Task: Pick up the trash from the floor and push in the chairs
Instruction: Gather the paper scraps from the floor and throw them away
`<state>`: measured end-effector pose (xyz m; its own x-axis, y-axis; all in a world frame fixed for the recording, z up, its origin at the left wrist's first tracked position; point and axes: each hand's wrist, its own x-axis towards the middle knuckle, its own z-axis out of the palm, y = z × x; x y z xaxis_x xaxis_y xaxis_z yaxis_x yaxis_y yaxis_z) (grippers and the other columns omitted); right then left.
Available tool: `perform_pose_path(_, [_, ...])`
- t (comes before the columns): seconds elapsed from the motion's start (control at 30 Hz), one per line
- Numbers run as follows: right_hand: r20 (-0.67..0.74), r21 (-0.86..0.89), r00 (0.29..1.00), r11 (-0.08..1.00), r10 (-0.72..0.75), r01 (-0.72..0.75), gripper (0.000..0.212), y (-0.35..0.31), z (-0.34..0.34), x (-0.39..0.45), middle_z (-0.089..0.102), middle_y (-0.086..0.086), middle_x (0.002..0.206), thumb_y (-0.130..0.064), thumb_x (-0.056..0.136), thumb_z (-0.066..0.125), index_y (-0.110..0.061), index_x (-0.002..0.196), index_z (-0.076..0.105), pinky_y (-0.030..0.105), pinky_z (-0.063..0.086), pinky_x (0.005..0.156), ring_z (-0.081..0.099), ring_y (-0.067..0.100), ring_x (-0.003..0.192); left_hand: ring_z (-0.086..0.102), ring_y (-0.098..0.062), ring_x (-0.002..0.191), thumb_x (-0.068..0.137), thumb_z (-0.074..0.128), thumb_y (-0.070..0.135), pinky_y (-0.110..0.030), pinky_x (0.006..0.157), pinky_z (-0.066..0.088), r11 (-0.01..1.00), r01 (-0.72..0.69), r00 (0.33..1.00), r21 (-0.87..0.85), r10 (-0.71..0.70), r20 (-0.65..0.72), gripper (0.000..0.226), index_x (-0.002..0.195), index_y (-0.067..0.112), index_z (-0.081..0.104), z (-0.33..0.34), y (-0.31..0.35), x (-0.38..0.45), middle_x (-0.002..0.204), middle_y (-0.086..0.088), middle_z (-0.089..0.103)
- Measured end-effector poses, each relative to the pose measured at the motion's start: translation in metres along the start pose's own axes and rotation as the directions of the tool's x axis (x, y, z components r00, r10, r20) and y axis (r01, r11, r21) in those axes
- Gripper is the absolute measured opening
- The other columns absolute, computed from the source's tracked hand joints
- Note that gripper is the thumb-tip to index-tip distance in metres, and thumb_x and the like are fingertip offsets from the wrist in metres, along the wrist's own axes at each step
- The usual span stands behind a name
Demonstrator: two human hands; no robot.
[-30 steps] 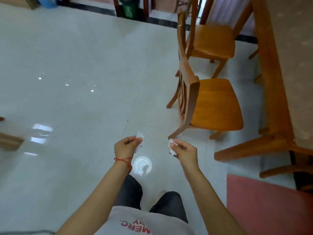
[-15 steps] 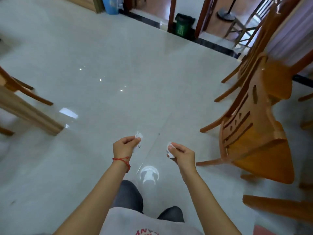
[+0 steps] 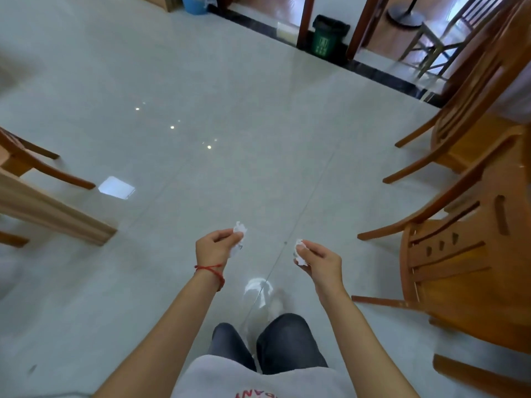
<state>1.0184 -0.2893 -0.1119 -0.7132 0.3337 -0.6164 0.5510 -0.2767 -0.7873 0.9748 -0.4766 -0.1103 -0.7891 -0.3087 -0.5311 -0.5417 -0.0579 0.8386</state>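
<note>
Both hands carrying paper scraps, walking open floor toward the bins.

Left hand [image 3: 214, 248] pinches a crumpled white scrap [image 3: 240, 232] at fingertips; right hand [image 3: 320, 261] is clenched on a second scrap [image 3: 299, 252]. Paper looks feather-light, soft, crushable: a light pinch anywhere should hold, though loose edges could slip. Green bin [image 3: 326, 38] stands far ahead by the doorway. Wooden chair [image 3: 465, 254] close on the right, not yet pushed in; best gripped at the backrest's top rail.
</note>
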Motion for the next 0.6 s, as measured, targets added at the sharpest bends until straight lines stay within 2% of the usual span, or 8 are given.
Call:
perform_pose_path(0.1, [-0.006,0.005,1.0,1.0,0.001,-0.001,0.018,-0.022,0.01,0.035,0.069,0.004,0.092,-0.006,0.08,0.068,-0.009,0.098,0.068,0.03,0.054,0.077,0.065,0.02,0.089,0.059,-0.019,0.077,0.071,0.074,0.005,-0.021,0.067,0.047,1.0,0.015,1.0,-0.002,-0.015,0.009,0.024,0.093,-0.002,0.068,0.021,0.015,0.029,0.083,-0.009,0.065])
perform_pose_path(0.2, [0.004,0.007,1.0,1.0,-0.003,0.003,0.021,-0.05,0.023,0.08,0.068,0.004,0.09,-0.006,0.08,0.067,-0.005,0.102,0.067,0.024,0.056,0.072,0.065,0.018,0.085,0.06,-0.022,0.081,0.071,0.075,0.006,-0.027,0.073,0.049,1.0,0.024,1.0,-0.012,-0.024,0.006,0.023,0.092,-0.001,0.068,0.045,0.035,0.067,0.087,-0.011,0.065])
perform_pose_path(0.3, [0.028,0.007,1.0,1.0,-0.013,0.013,0.02,-0.087,0.039,0.123,0.068,0.004,0.086,-0.005,0.081,0.067,-0.003,0.101,0.067,0.021,0.057,0.069,0.065,0.016,0.079,0.062,-0.024,0.083,0.069,0.076,0.007,-0.04,0.087,0.052,0.999,0.035,0.999,-0.018,-0.035,0.006,0.023,0.089,0.0,0.069,0.07,0.061,0.106,0.088,-0.013,0.067])
perform_pose_path(0.37, [0.038,0.0,0.999,1.0,-0.012,0.012,0.019,-0.111,0.046,0.148,0.068,0.004,0.087,-0.005,0.081,0.067,-0.004,0.1,0.067,0.022,0.057,0.07,0.065,0.017,0.079,0.063,-0.026,0.084,0.068,0.078,0.009,-0.044,0.09,0.051,0.999,0.043,0.999,-0.003,-0.043,-0.005,0.023,0.088,0.0,0.069,0.084,0.081,0.127,0.089,-0.014,0.068])
perform_pose_path(0.47, [0.068,-0.006,0.998,1.0,-0.014,0.015,0.023,-0.149,0.058,0.187,0.067,0.007,0.088,-0.005,0.081,0.067,-0.001,0.103,0.065,0.022,0.057,0.07,0.065,0.02,0.081,0.065,-0.027,0.086,0.068,0.078,0.012,-0.044,0.089,0.052,0.999,0.034,0.999,-0.017,-0.034,-0.016,0.025,0.089,0.0,0.07,0.105,0.113,0.158,0.092,-0.016,0.07])
perform_pose_path(0.6, [0.08,0.018,0.997,1.0,-0.015,0.014,0.024,-0.193,0.079,0.233,0.066,0.008,0.084,-0.004,0.081,0.066,0.003,0.104,0.064,0.021,0.057,0.068,0.063,0.019,0.075,0.065,-0.019,0.071,0.07,0.077,0.011,-0.038,0.083,0.054,0.999,0.033,0.999,-0.042,-0.032,0.01,0.011,0.076,0.01,0.068,0.131,0.154,0.198,0.077,-0.006,0.068])
